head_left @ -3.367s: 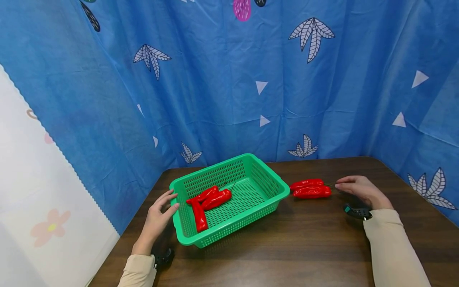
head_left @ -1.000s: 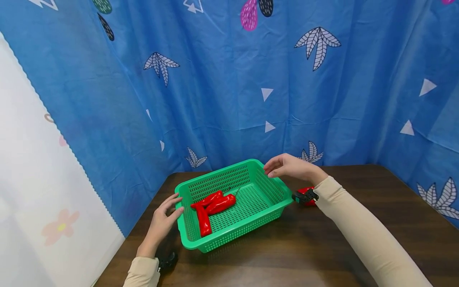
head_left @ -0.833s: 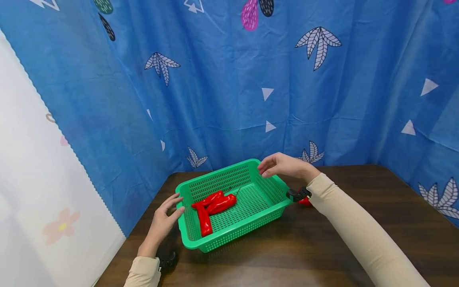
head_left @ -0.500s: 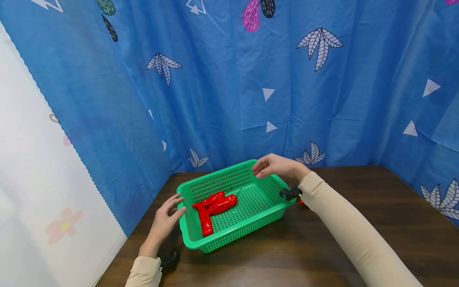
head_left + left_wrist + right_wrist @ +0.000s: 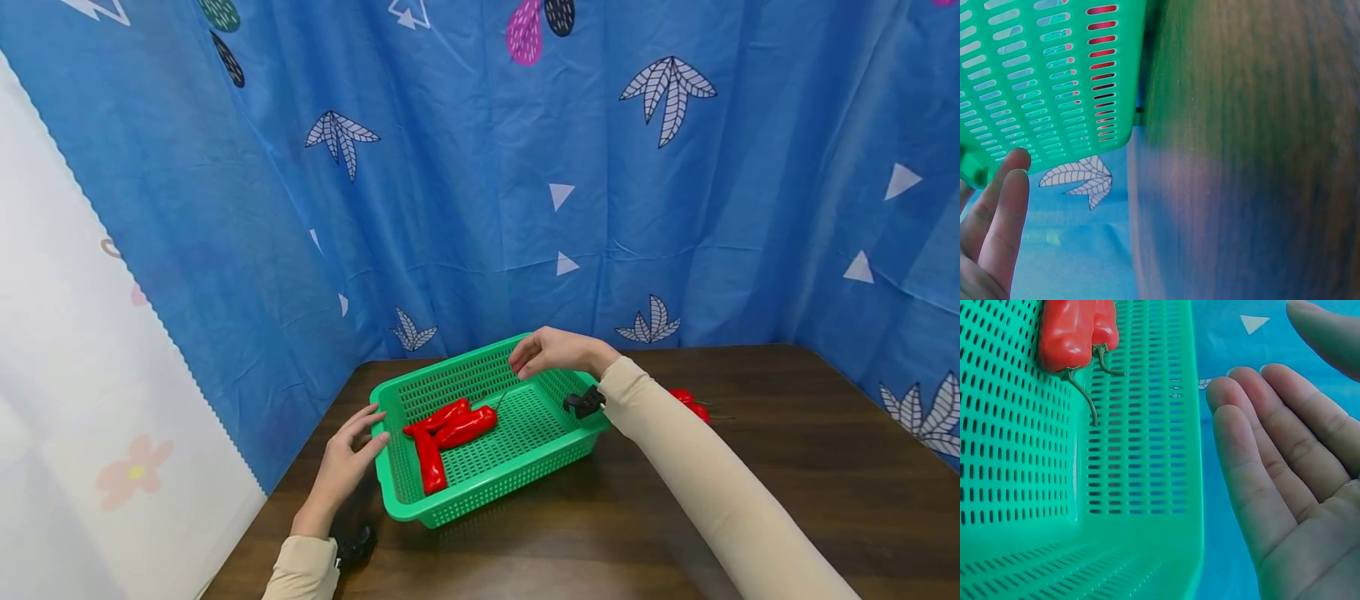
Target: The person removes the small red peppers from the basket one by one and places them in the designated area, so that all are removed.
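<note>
A green perforated plastic basket stands on the table with three shiny red peppers in its left part. The left hand rests at the basket's left rim with thumb and fingers spread. In the left wrist view, two of its extended fingers lie by the basket's corner. Above the basket's far right part hovers the right hand, holding nothing. Its bare palm and nearly straight fingers show in the right wrist view, beside the rim. Two stemmed peppers are visible there inside the basket.
Two more red peppers lie on the brown wooden table, right of the basket and partly hidden by the right sleeve. A blue patterned curtain hangs behind the table. At left hangs white flowered cloth.
From beside the table peppers, my right hand has come left over the basket, and it has kept drifting left during the last second. My left hand stays at the rim. The peppers look unmoved.
</note>
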Available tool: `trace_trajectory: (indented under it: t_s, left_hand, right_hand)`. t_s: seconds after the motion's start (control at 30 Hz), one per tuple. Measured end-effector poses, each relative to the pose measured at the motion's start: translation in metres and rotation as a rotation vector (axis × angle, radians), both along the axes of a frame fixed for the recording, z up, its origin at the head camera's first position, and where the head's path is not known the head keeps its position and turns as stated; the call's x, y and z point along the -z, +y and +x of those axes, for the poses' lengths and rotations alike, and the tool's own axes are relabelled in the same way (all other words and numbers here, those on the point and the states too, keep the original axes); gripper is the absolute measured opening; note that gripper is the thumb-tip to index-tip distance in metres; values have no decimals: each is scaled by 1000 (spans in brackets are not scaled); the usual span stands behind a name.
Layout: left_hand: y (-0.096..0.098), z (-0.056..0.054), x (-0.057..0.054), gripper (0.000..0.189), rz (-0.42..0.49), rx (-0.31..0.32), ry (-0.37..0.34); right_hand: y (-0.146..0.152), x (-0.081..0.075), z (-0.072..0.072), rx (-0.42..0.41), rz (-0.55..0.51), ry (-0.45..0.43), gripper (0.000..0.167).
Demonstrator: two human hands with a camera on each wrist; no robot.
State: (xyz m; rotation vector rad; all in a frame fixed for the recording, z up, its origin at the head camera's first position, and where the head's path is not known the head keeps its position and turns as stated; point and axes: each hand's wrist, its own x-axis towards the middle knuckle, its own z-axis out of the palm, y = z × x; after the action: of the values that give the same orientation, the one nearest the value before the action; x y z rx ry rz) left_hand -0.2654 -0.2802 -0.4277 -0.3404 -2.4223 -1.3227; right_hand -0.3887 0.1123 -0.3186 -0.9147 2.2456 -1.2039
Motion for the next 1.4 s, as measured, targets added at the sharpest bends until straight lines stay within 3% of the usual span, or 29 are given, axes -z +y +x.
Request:
trace_trajectory:
  t_s: [0.57, 0.93, 1.4]
  left_hand:
    - [1, -2, 3, 43, 8, 4, 1]
    - [1, -1, 4, 43, 3, -11, 5]
    - [5, 1, 2, 44, 27, 2, -4]
  right_hand:
    - [-18, 12, -13, -35, 39, -52, 41]
    - [-32, 27, -16, 12, 80, -91, 39]
    - [-49, 36, -17, 32, 113, -101, 50]
